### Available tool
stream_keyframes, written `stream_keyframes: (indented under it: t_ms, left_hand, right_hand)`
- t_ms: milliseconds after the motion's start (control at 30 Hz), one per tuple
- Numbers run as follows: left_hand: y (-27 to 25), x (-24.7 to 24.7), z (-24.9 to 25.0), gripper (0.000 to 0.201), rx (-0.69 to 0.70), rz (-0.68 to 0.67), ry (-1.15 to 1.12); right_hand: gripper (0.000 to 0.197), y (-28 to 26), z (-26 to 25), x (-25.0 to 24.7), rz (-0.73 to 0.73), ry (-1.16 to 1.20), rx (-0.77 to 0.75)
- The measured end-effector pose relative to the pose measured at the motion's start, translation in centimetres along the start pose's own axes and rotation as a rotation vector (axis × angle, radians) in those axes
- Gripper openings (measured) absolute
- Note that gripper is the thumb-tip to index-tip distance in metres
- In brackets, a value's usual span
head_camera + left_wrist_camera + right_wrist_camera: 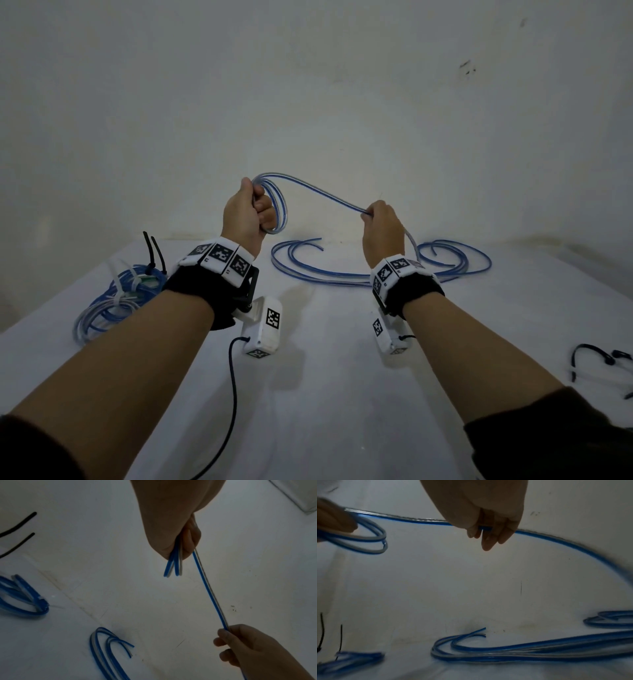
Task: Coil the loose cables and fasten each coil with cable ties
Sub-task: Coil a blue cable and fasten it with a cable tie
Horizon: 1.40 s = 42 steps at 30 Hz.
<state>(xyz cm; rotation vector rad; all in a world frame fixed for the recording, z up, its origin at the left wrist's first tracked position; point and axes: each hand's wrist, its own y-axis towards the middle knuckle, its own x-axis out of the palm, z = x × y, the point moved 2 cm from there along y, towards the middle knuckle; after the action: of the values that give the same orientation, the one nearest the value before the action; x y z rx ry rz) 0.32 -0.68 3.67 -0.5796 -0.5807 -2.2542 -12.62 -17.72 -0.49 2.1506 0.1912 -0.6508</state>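
Note:
My left hand is raised above the white table and grips a small coil of blue-and-clear cable, whose loops hang below the fist. From the coil one strand runs right to my right hand, which pinches it between thumb and fingers. Past the right hand the strand drops to the table. More loose blue cables lie curved near the far edge.
A tied bundle of blue cable with upright black cable ties lies at the left. Loose black cable ties lie at the right edge. A white wall rises right behind the table.

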Motion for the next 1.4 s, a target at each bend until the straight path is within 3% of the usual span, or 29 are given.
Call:
stream_keyframes:
  t_ms: [167, 367, 467, 600, 733, 867, 967, 1033, 1100, 1167, 1300, 1400]
  left_hand:
    - [-0.1, 1.1, 0.0, 0.044, -0.002, -0.060, -0.026]
    - [-0.4, 3.0, -0.5, 0.036, 0.059, -0.064, 0.031]
    - [-0.5, 3.1, -0.9, 0.030, 0.205, -0.005, 0.359]
    - [-0.6, 2.1, -2.2, 0.020, 0.359, -0.099, 0.908]
    - [-1.2, 1.0, -3.5, 0.008, 0.311, -0.160, 1.317]
    - [-1.4, 0.5, -3.9, 0.018, 0.180, -0.176, 1.577]
    - [-1.4, 0.3, -4.3, 0.019, 0.102, -0.259, 1.601]
    - [-1.5, 0.3, -4.2, 0.026, 0.083, -0.292, 1.632]
    - [-1.4, 0.3, -4.1, 0.035, 0.084, -0.339, 1.610]
    - [-1.5, 0.1, -4.2, 0.047, 0.066, -0.363, 1.542]
    - [-1.6, 0.5, -4.2, 0.063, 0.043, -0.366, 1.387]
    - [-1.2, 0.5, -4.1, 0.061, 0.009, -0.325, 1.220]
  right_hand:
    - [0.026, -0.4, -0.4, 1.3, -0.256, -0.289, -0.088]
    - [0.025, -2.1, -1.9, 3.2, -0.507, -0.279, -0.212]
    - [0.024, -2.9, -2.4, 3.5, -0.556, -0.176, -0.269]
    - [0.025, -3.6, -3.4, 2.9, -0.578, -0.055, -0.377]
    - [0.023, -3.7, -3.7, 2.3, -0.498, -0.061, -0.515]
    - [0.022, -3.7, -3.8, 1.7, -0.436, -0.192, -0.634]
    - [0.007, -3.4, -3.8, 1.1, -0.251, -0.343, -0.697]
    - [0.012, -3.1, -3.7, 0.8, -0.145, -0.428, -0.684]
    - [0.011, -3.0, -3.5, 0.9, -0.087, -0.356, -0.695]
    - [0.014, -3.0, -3.4, 0.9, -0.140, -0.194, -0.669]
    - [0.041, -2.2, -4.1, 0.4, -0.348, -0.018, -0.572]
    - [0.023, -2.0, -4.1, 0.3, -0.418, 0.190, -0.453]
